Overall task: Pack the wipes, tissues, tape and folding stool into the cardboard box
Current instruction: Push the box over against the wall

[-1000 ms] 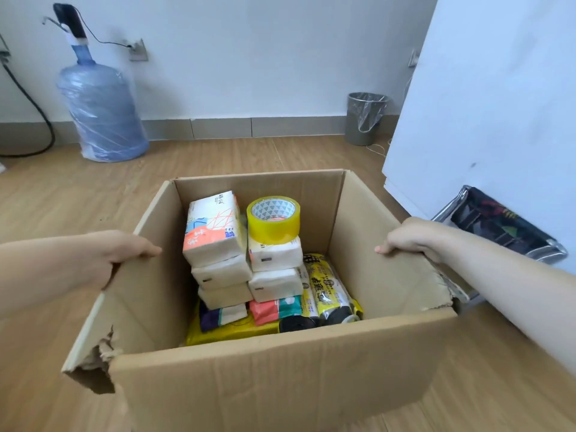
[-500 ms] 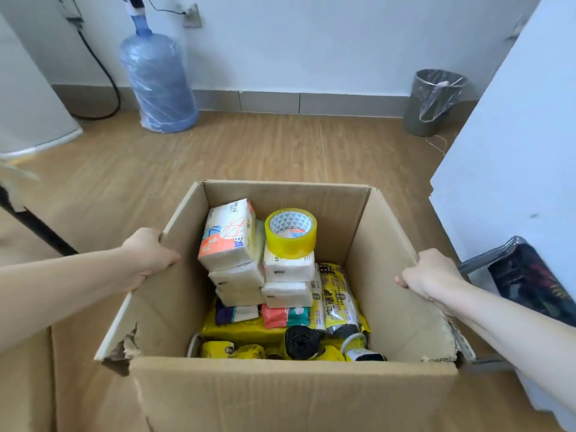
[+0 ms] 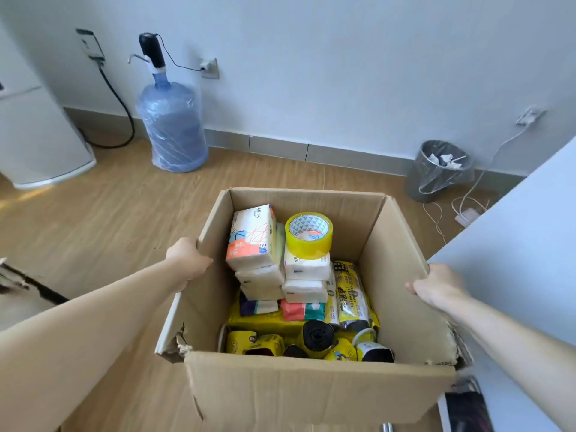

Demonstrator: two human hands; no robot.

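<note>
- I have my left hand [image 3: 188,263] clamped on the top edge of the cardboard box's [image 3: 311,388] left wall, fingers curled over the rim into the inside.
- My right hand [image 3: 438,286] grips the top edge of the right wall the same way, fingers folded over the rim, thumb on the outside.
- The box stands open on the wooden floor [image 3: 109,219], its flaps upright; the near left corner is torn.
- Inside, against the far wall, the tissue packs [image 3: 255,241] sit in two stacks, the top left pack tilted.
- The yellow tape roll [image 3: 308,236] lies flat on top of the right stack.
- Yellow wipes packets [image 3: 352,294] lie along the right wall and across the box bottom near me, with dark rolls [image 3: 316,336] among them.
- The folding stool [image 3: 467,413] is outside the box, just beside its near right corner, only partly in view.
- A water jug [image 3: 173,126] and a bin [image 3: 438,169] stand by the far wall.
</note>
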